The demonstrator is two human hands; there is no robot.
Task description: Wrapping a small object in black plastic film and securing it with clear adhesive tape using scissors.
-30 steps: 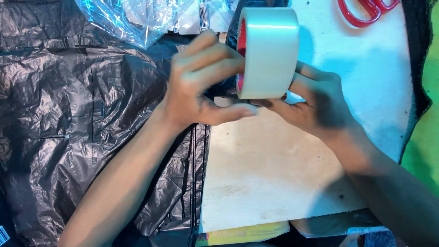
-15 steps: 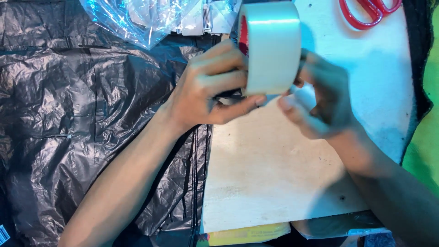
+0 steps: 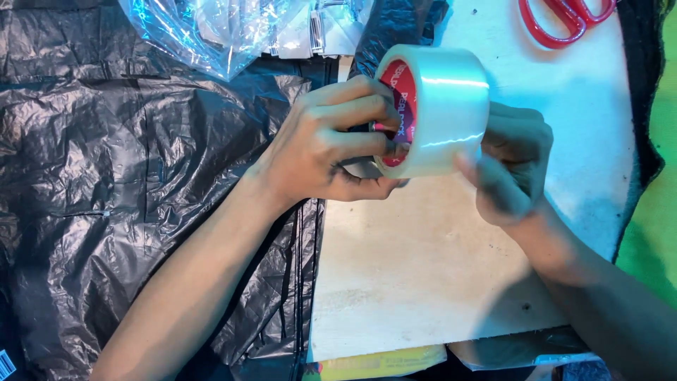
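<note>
1. The left hand has its grip closed on the roll of clear tape, fingers through the red core, holding it above the pale board.
2. The right hand presses on the roll's outer face; its grip looks curled against the tape, blurred.
3. Step in hand, as I judge it: finding the tape's loose end.
4. Next calls for a fingernail catching that edge.
5. Black plastic sheet lies left; red scissors lie apart.

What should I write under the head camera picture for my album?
Two hands hold a tape roll over a board.
</note>
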